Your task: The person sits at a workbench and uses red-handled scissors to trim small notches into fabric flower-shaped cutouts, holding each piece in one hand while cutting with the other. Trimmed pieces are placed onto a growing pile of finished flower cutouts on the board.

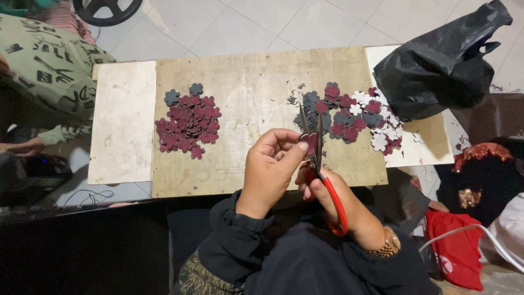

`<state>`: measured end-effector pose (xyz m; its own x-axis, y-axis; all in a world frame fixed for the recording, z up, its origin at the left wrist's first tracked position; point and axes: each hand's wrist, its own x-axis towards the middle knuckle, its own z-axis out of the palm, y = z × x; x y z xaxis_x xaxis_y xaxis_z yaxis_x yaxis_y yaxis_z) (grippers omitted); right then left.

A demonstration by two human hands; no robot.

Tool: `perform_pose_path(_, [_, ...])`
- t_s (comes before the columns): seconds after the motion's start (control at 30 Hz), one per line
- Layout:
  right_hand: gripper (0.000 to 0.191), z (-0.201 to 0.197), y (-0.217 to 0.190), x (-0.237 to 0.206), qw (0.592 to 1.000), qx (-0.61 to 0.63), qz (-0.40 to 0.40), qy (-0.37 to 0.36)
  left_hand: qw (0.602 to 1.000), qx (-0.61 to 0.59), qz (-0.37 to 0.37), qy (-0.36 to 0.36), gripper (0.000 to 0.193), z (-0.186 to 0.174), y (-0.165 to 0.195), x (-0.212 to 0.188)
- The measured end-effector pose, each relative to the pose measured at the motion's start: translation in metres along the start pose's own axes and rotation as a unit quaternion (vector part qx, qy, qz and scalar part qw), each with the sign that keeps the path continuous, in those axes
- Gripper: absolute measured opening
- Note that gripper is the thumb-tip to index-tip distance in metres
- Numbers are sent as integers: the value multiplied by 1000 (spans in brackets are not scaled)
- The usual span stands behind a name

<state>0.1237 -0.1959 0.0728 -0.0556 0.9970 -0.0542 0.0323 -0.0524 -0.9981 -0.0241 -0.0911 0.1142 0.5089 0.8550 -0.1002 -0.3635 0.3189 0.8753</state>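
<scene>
My left hand (270, 169) pinches a small maroon flower-shaped piece (310, 143) between thumb and fingers. My right hand (333, 199) grips red-handled scissors (322, 164), blades open and pointing away, against that piece. Both hands hover over the near edge of a plywood board (251, 109). On the board's left lies a pile of maroon flower cutouts (188, 123). On its right is a mixed pile of maroon, grey and white flower cutouts (355, 114).
A black plastic bag (442, 65) sits at the board's right end. A white panel (123, 123) adjoins the board on the left. Another person in a green printed top (43, 71) sits at far left. A red bag (456, 248) and white cable (475, 235) lie at lower right.
</scene>
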Motion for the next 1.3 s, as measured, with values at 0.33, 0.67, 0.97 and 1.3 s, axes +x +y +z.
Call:
perform_pose_path(0.33, [69,1,-1,-2,999,37,-9,-5,999,0,-19,-34,15,-3,-6,4])
perform_pose_path(0.67, [67,-2,1,-2,1000,18,-20,-3,994,33,-68,-73,13,-3,9,0])
perform_pose_path(0.97, [68,0,4,0,1000,28,-7,0,999,20,9,-41,16,-1,14,0])
perform_pose_path(1.3, [68,2,2,0,1000,-3,-22,-14,993,17,-59,-100,11,-11,12,1])
